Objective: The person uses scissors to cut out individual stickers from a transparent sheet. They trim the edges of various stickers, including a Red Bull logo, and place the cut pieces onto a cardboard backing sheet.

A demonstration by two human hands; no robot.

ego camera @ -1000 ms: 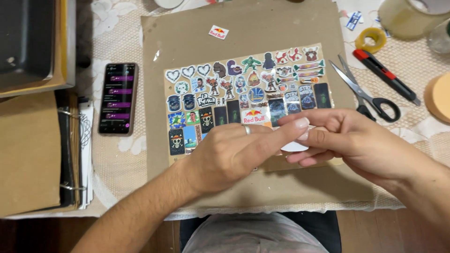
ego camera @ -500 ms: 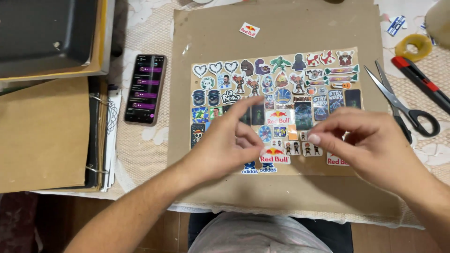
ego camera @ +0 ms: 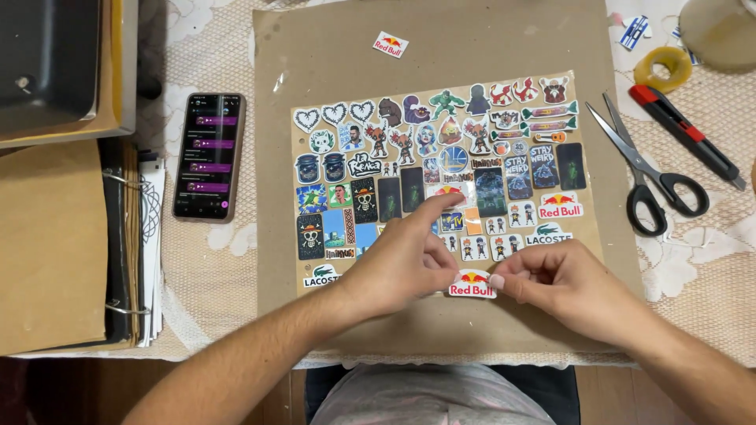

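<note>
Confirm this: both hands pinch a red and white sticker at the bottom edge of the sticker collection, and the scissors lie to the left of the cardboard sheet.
Wrong on one count. The left hand and right hand do pinch the red and white sticker there, but the head view shows the scissors to the right of the cardboard sheet, not the left.

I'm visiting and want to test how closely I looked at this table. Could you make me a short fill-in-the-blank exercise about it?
1. Both hands, the left hand and the right hand, pinch one ____ at the lower edge of the brown board.
2. The phone lies to the ____ of the board.
3. Between the board and the red and black cutter lies a pair of ____.
4. The roll of tape is ____ in colour.

Missing words: sticker; left; scissors; yellow
</note>
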